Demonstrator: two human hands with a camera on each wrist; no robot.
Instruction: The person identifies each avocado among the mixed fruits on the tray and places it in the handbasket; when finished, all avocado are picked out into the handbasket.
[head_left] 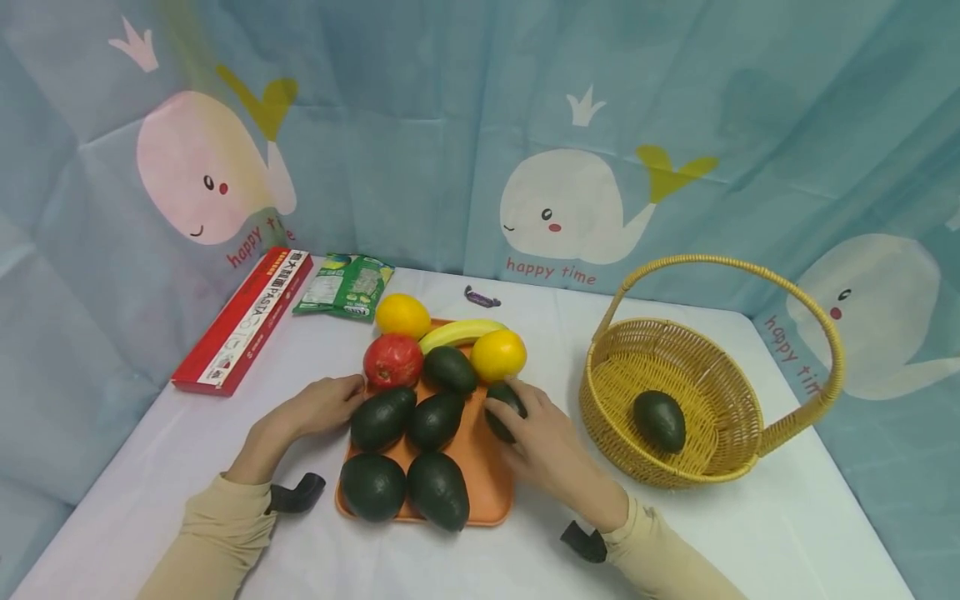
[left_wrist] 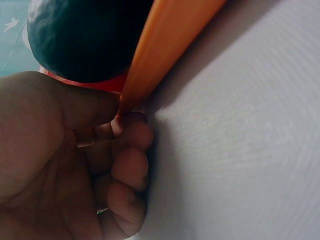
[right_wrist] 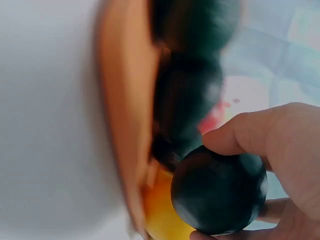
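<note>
My left hand (head_left: 324,408) pinches the left rim of an orange tray (head_left: 486,487); in the left wrist view the thumb lies over the tray edge (left_wrist: 167,45) with fingers curled below. My right hand (head_left: 551,442) grips a dark green avocado (right_wrist: 217,192) at the tray's right side, thumb and fingers round it. Several more avocados (head_left: 437,492) lie in the tray. A red pomegranate (head_left: 393,362), a banana (head_left: 459,332) and two round yellow fruits (head_left: 498,356) cluster at its far end.
To the right stands a wicker basket (head_left: 637,460) with a tall handle and one avocado (head_left: 660,422) inside. At the back left are a red pasta box (head_left: 243,321) and a green snack bag (head_left: 347,286). A purple-wrapped candy (head_left: 482,297) lies near the curtain (head_left: 420,167).
</note>
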